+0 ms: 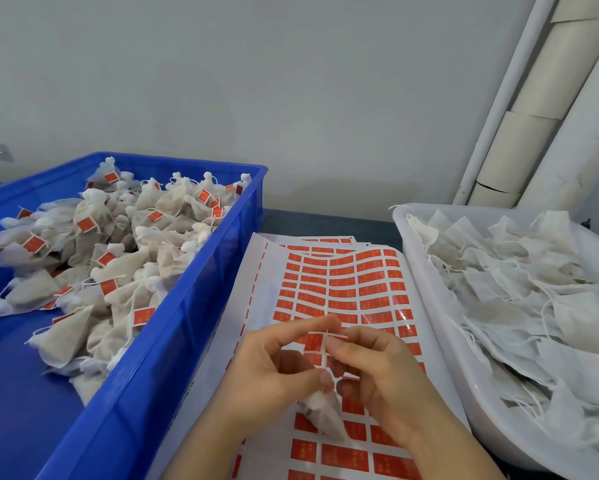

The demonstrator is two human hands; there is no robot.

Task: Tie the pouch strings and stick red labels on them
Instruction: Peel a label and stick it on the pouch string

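A small white mesh pouch (325,414) hangs between my hands over the sheet of red labels (343,289). My left hand (273,368) pinches the pouch's neck with thumb and fingers, and its fingertips also hold the white string (325,332). My right hand (377,372) pinches the same string from the right, fingers curled, with the strands crossing between the two hands. The pouch's body points down toward me, partly hidden by my fingers.
A blue crate (194,306) on the left holds several tied pouches with red labels. A white tub (440,306) on the right holds several untied pouches with loose strings. More label sheets lie under the top one. Wall and pipes stand behind.
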